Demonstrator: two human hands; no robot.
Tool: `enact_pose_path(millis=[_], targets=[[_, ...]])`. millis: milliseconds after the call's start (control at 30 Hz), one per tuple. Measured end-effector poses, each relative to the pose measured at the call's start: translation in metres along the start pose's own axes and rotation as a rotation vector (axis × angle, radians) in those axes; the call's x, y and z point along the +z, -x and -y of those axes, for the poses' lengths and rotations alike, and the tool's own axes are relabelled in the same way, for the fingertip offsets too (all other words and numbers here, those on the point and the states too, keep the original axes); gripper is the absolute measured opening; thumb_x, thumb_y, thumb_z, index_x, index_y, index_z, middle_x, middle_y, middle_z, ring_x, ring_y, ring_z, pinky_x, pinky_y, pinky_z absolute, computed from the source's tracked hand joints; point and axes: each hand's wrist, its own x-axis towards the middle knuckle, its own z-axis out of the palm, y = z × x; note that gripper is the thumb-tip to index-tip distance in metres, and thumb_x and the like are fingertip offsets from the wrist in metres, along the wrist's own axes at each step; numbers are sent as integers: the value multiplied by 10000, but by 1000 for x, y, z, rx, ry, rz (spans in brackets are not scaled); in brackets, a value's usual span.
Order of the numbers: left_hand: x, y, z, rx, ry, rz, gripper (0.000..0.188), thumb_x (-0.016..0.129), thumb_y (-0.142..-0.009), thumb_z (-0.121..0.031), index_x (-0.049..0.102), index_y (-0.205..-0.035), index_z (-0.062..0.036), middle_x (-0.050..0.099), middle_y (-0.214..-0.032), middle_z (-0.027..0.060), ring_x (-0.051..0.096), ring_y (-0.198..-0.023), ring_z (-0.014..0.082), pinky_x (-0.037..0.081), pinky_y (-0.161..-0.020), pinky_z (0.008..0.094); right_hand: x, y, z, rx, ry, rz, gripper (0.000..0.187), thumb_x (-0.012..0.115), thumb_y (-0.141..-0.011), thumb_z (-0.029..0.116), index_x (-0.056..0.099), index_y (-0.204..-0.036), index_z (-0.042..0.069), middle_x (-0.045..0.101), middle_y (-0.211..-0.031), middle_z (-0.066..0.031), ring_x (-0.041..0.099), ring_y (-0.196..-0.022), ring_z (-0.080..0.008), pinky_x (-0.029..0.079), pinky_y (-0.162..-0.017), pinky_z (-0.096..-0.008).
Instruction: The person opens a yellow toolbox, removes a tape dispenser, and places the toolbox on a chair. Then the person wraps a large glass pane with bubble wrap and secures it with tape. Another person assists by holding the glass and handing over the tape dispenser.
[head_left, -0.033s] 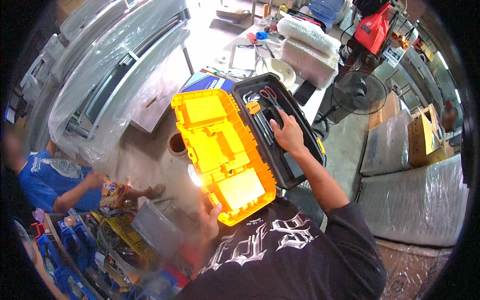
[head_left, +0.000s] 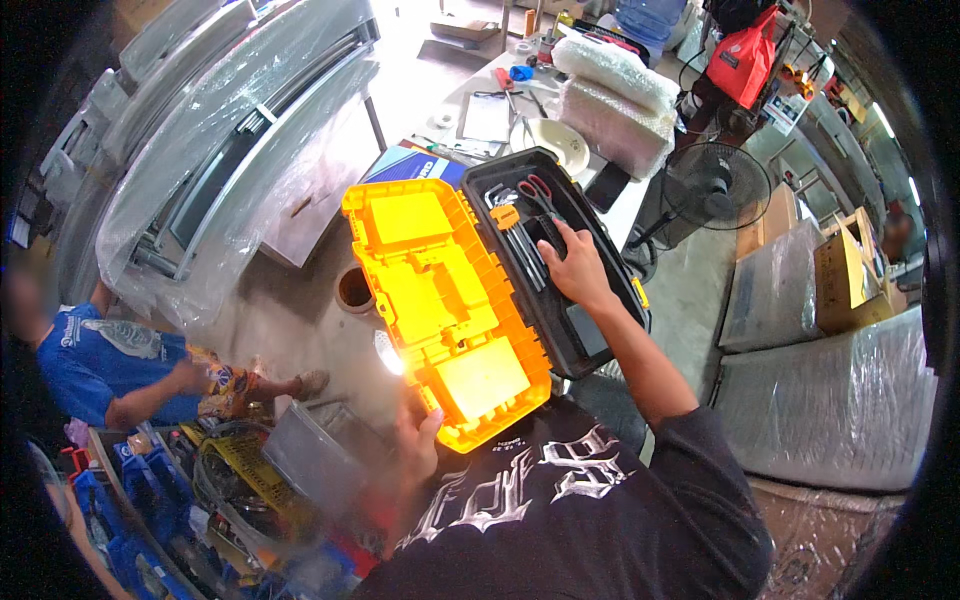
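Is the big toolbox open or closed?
Open. The toolbox's yellow lid is swung up, and the right hand reaches among tools in its black tray.

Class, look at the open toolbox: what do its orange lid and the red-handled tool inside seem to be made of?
Orange lid: probably moulded plastic, glossy; it has ribbed compartments and glows where light passes through. Red-handled tool, near the right hand: handles look plastic-coated, smooth and red; the tool's metal part is too small to judge.
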Motion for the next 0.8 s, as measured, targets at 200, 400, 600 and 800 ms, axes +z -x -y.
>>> enact_pose_path(millis=[200, 400, 600, 800], targets=[[31, -8, -51, 104, -26, 93, 1025, 593, -916, -614, 215, -1604, 46, 516, -1431, 165, 534, -1294, 229, 403, -1095, 352, -64, 31, 20, -38, -316, 56, 527, 625, -1020, 347, 563, -1413, 2, 644, -1117, -154, 632, -1017, -242, 513, -878, -368], [71, -46, -59, 280, 60, 294, 989, 661, -964, -473, 144, -1615, 63, 552, -1305, 129, 622, -1025, 156, 525, -880, 300, -87, 99, 49, -135, -851, 626, 780, 531, -1039, 535, 318, -1600, 37, 545, -1426, -99, 524, -1293, -203, 387, -1102, -366], [117, -85, -68, 473, -255, 495, 863, 677, -958, -371, 261, -1592, 44, 498, -1408, 272, 532, -1291, 398, 393, -1121, 443, -131, 105, 17, -79, -1074, 424, 792, 554, -1026, 467, 309, -1574, -49, 471, -1540, -180, 451, -1430, -260, 335, -1187, -392], [143, -88, -55, 318, -267, 770, 746, 638, -990, -400, 369, -1554, 8, 472, -1456, 243, 499, -1341, 377, 390, -1141, 420, -144, 88, -27, 279, -537, 130, 554, 628, -1013, 274, 515, -1439, -62, 601, -1376, -165, 586, -1245, -225, 446, -1060, -351]])
